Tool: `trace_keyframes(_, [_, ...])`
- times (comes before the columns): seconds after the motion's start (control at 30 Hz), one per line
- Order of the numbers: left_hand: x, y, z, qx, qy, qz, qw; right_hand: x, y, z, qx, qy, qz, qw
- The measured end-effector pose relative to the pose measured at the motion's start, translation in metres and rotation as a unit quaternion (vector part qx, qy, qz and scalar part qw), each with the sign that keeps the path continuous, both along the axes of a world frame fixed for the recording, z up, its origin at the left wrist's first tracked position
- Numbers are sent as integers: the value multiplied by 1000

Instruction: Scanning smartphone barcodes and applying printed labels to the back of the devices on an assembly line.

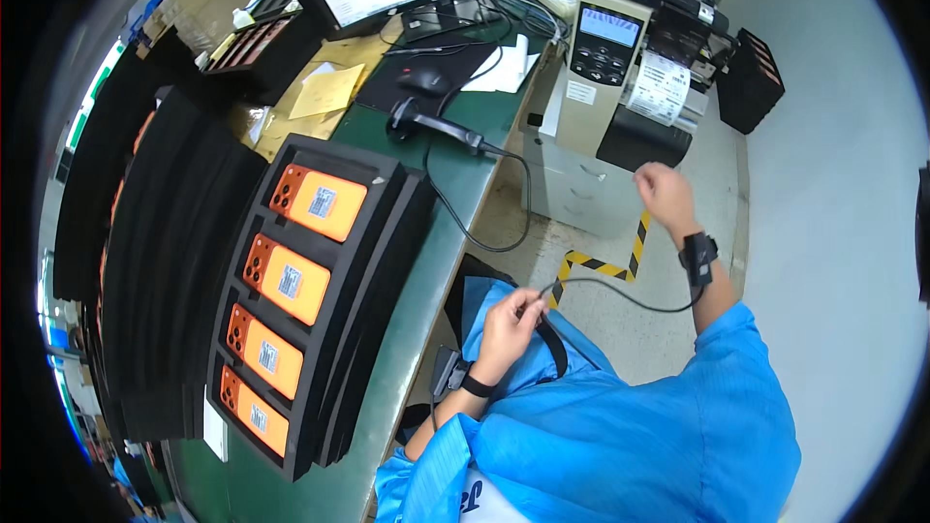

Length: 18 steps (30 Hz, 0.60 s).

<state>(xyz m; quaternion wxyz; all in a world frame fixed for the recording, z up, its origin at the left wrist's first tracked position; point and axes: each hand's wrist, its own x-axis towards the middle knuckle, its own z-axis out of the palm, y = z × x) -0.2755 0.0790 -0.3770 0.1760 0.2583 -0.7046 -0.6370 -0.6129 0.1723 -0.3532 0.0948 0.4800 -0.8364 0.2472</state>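
Pinching a thin black cable (620,292) at six o'clock with my left hand (509,322), right hand (665,190) fisted at two o'clock below the label printer (635,68), I might snag it on my wrist strap.

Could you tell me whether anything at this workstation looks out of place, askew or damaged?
Nothing looks damaged or spilled. The four orange devices sit evenly in their black foam tray. The one untidy thing is the handheld scanner, lying on its side on the green bench, with its cable drooping over the edge.
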Motion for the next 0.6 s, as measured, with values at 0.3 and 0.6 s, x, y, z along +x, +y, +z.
trace_keyframes(0.3, [-28,-11,40,-101,4,-3,995,-87,44,32,-217,-132,-165,953])
trace_keyframes(0.6, [47,-36,93,-338,-16,-44,940,-87,-20,25,-349,-319,-39,880])
